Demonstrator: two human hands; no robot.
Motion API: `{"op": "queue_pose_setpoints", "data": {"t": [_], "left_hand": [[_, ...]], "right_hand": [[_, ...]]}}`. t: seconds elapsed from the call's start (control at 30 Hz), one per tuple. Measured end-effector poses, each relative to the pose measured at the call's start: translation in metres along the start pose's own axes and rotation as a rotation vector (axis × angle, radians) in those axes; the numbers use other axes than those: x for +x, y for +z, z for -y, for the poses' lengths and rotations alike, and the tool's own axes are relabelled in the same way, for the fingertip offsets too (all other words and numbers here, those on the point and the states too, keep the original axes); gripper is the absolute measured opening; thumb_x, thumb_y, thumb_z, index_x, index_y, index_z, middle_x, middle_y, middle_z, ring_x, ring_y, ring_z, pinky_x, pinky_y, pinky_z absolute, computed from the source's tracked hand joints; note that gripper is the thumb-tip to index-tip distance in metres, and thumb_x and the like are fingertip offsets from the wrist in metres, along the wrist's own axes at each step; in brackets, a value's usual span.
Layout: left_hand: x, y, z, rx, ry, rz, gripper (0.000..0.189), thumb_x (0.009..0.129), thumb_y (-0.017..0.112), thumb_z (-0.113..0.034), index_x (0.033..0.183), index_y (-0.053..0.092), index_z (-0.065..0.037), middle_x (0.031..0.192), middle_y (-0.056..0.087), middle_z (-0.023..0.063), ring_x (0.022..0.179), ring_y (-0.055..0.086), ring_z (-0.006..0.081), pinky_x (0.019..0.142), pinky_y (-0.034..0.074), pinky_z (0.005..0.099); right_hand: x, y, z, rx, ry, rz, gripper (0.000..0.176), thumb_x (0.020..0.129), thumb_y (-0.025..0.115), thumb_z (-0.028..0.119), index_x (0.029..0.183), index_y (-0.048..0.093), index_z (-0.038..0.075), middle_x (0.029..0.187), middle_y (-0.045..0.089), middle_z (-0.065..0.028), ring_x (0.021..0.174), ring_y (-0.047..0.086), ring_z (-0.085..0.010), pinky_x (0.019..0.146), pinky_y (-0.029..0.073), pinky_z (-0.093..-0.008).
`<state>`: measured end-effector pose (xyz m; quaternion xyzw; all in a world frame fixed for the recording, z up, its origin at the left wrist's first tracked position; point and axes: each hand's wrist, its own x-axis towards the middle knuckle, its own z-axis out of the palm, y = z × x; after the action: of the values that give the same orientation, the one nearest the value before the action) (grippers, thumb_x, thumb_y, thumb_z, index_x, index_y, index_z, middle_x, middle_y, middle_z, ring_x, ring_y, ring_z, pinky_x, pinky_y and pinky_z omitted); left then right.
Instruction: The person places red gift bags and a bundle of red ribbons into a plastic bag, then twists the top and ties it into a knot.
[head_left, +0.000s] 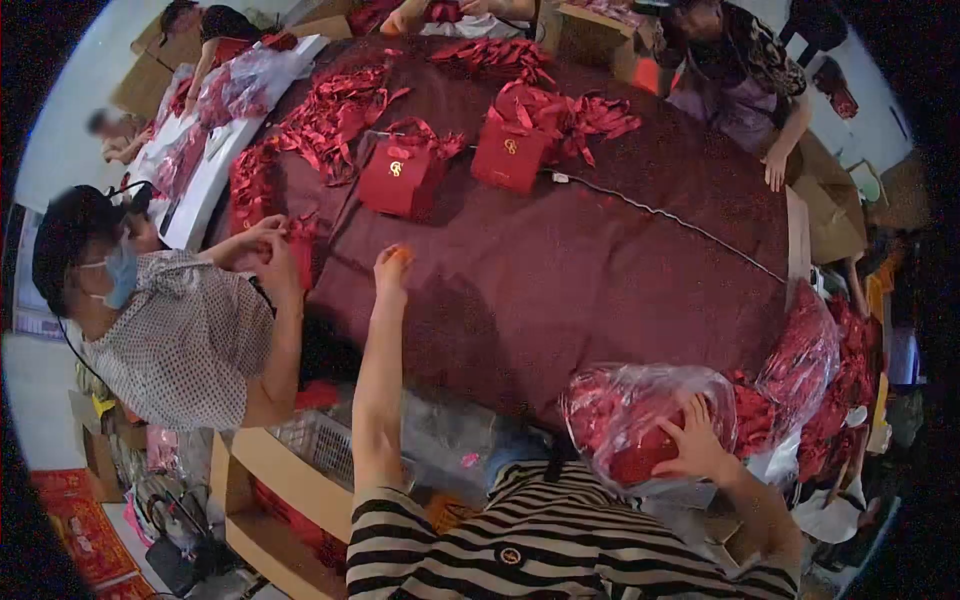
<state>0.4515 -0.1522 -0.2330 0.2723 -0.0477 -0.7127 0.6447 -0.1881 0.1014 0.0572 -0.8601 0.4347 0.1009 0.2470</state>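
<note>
My left hand (390,268) reaches out over the dark red tablecloth (560,290) and pinches a small orange thing (401,255) at its fingertips. My right hand (692,445) lies with spread fingers on a clear plastic bag (620,410) full of red pieces, holding it against the near table edge above my striped shirt. Two red gift boxes with gold emblems (400,180) (510,155) stand further back on the table, beyond my left hand.
A masked person in a dotted shirt (180,330) at the left handles red ribbons (260,190). More ribbon heaps (560,110) lie at the back. A white cable (650,210) crosses the table. Another person (740,70) stands far right. A cardboard box (290,490) sits below left.
</note>
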Motion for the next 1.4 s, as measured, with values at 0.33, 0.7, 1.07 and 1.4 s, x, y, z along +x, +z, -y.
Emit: {"op": "queue_pose_setpoints", "data": {"t": [0.33,0.7,1.07,1.4], "left_hand": [[0.031,0.192,-0.099,1.708,0.790,-0.612,0.052,0.082,0.065,-0.028,0.120,0.053,0.005,0.115,0.057,0.0244,0.109,0.052,0.0368,0.093,0.041,0.0403],[0.102,0.156,-0.143,1.695,0.111,-0.304,0.057,0.071,0.077,-0.034,0.108,0.058,0.005,0.095,0.067,0.0166,0.085,0.064,0.0300,0.079,0.049,0.0376],[0.110,0.151,-0.143,1.041,-0.280,-0.105,0.054,0.069,0.079,-0.028,0.108,0.057,0.004,0.093,0.067,0.0142,0.084,0.064,0.0256,0.077,0.050,0.0355],[0.089,0.188,-0.127,0.715,-0.362,-0.116,0.051,0.066,0.083,-0.017,0.106,0.055,0.001,0.091,0.066,0.0093,0.085,0.062,0.0174,0.073,0.050,0.0312]], "right_hand": [[0.038,-0.051,0.027,0.267,0.208,0.266,0.095,0.064,0.057,0.078,0.136,0.044,0.017,0.141,0.018,-0.0355,0.133,0.012,-0.0527,0.107,0.008,-0.0644],[-0.025,-0.015,-0.002,0.203,0.199,0.159,0.094,0.064,0.057,0.078,0.136,0.044,0.019,0.142,0.019,-0.0342,0.133,0.013,-0.0518,0.107,0.009,-0.0639],[-0.032,-0.008,-0.001,0.107,0.130,0.227,0.093,0.064,0.057,0.077,0.137,0.043,0.021,0.142,0.019,-0.0330,0.133,0.014,-0.0510,0.107,0.009,-0.0634],[-0.022,-0.017,0.008,0.045,0.046,0.217,0.092,0.064,0.057,0.077,0.137,0.042,0.023,0.142,0.020,-0.0319,0.133,0.015,-0.0502,0.108,0.009,-0.0630]]}}
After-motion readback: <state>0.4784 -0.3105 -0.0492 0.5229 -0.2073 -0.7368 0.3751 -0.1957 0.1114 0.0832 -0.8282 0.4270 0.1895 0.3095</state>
